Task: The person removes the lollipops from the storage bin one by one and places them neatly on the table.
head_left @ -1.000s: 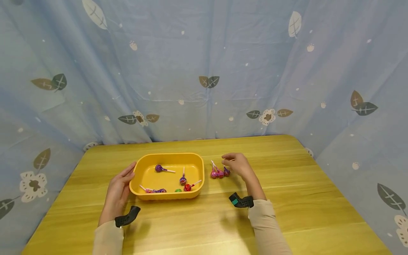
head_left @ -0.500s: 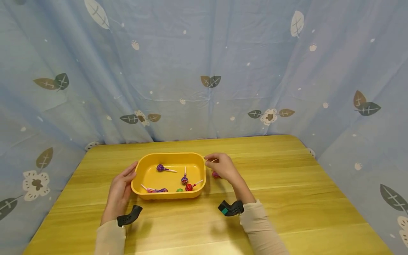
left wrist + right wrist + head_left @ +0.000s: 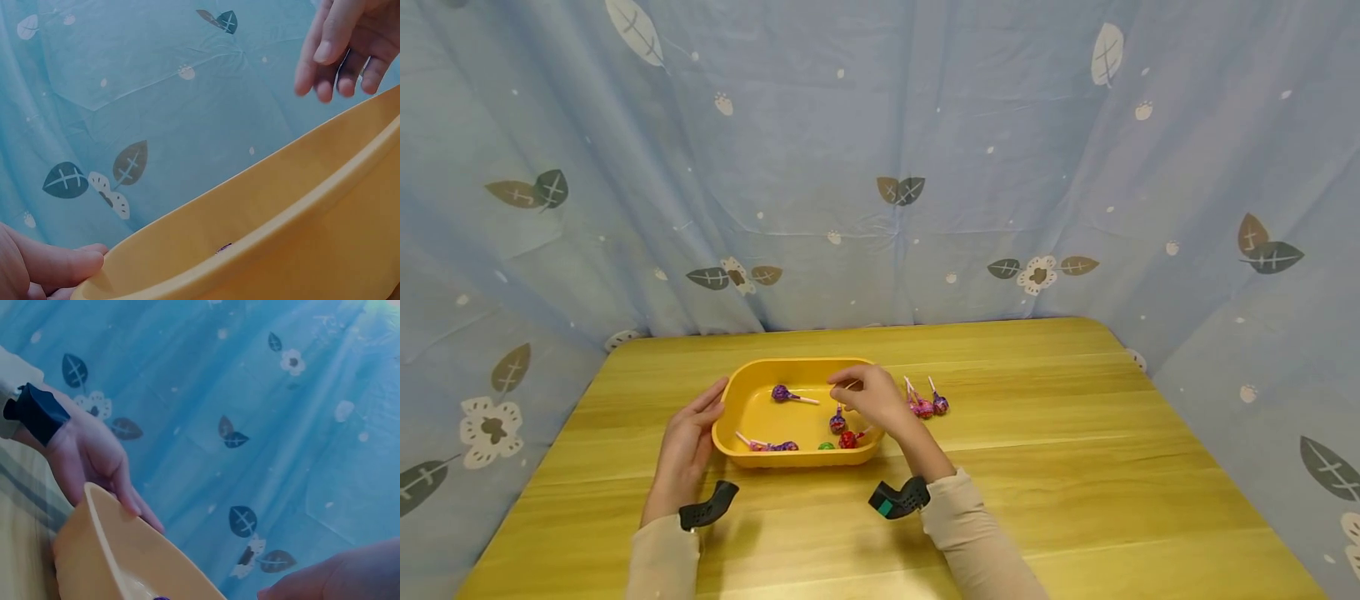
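A patterned curtain [image 3: 835,142] fills the upper frame, a wooden table [image 3: 1060,483] the lower. The yellow tray [image 3: 797,459] sits left of centre, as before. The left hand [image 3: 679,446] lies at its left end, fingers nearly straight against the rim. The right hand [image 3: 878,402] has moved left – a second ago it was at the lollipops [image 3: 941,405] beside the tray; now it hangs over the tray's right part, fingers loosely extended, with no visible hold. Those lollipops, mostly covered half a second ago, show again at centre right.

Inside, a red lollipop [image 3: 847,440] lies lower right; the near wall partly hides a green lollipop [image 3: 826,446] – its stick cannot be made out.
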Action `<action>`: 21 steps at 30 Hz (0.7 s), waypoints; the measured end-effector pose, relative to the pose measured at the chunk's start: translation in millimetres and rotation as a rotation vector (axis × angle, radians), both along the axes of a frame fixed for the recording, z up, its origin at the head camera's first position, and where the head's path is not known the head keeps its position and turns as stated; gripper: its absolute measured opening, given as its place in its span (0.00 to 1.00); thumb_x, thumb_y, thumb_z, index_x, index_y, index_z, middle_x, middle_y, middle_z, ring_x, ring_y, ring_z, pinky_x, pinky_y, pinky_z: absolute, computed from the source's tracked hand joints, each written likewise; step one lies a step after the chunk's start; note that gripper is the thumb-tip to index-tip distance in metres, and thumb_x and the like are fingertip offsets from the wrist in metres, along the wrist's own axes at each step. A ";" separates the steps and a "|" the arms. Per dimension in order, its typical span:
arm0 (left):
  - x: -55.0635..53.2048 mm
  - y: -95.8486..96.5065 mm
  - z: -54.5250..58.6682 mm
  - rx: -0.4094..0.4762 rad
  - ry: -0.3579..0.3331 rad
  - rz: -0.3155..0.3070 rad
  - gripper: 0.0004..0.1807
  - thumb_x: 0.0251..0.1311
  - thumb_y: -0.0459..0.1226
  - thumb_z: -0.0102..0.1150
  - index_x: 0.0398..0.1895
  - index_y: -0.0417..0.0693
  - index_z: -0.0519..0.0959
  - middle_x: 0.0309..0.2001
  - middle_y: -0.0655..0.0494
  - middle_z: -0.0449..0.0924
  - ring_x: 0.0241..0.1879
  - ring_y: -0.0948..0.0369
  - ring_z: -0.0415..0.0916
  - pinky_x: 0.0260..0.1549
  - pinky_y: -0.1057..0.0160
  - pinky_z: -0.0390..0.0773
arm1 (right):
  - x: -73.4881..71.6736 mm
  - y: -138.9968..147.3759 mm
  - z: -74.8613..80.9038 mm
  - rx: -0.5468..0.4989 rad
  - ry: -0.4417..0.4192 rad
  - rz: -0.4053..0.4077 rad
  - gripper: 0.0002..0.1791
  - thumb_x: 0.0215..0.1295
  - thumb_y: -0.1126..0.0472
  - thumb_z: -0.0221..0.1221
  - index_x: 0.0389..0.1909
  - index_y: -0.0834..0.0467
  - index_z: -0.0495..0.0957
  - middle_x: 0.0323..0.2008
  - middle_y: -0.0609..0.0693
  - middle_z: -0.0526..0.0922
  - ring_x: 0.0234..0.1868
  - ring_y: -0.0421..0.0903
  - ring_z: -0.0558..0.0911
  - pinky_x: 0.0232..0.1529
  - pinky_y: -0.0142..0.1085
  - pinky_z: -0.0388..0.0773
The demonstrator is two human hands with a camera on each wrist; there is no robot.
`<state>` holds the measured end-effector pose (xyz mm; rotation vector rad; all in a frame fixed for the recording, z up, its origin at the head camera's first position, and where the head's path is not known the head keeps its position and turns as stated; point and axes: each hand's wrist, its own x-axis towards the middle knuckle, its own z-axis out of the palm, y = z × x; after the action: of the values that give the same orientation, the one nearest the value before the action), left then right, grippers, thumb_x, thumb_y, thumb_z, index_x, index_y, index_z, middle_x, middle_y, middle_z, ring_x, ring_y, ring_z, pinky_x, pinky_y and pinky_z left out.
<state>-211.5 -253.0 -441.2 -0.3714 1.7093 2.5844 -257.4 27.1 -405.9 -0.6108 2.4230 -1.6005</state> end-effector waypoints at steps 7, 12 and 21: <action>0.9 -0.1 -0.4 -0.004 -0.010 0.005 0.29 0.73 0.29 0.41 0.76 0.45 0.52 0.76 0.50 0.48 0.72 0.60 0.51 0.62 0.67 0.62 | 0.6 -24.9 -10.9 0.033 -0.035 0.078 0.12 0.68 0.60 0.60 0.47 0.62 0.83 0.37 0.49 0.82 0.35 0.57 0.82 0.32 0.41 0.82; 0.1 0.3 -0.9 0.011 0.009 -0.005 0.29 0.74 0.28 0.39 0.76 0.43 0.51 0.76 0.49 0.46 0.72 0.59 0.50 0.64 0.66 0.61 | 0.4 -42.1 -20.9 0.054 -0.115 0.113 0.14 0.68 0.58 0.60 0.48 0.62 0.83 0.34 0.51 0.81 0.30 0.54 0.81 0.26 0.41 0.83; 0.9 -0.5 -0.6 -0.001 -0.004 -0.007 0.29 0.74 0.27 0.38 0.76 0.44 0.51 0.76 0.50 0.46 0.72 0.58 0.49 0.64 0.65 0.60 | -1.9 -65.9 -39.1 0.107 -0.163 0.156 0.10 0.65 0.58 0.63 0.43 0.59 0.84 0.31 0.47 0.81 0.27 0.47 0.81 0.28 0.35 0.83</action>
<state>-210.6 -253.5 -441.8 -0.3693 1.7076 2.5766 -259.2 -38.8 -445.0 -0.6095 2.2655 -1.3926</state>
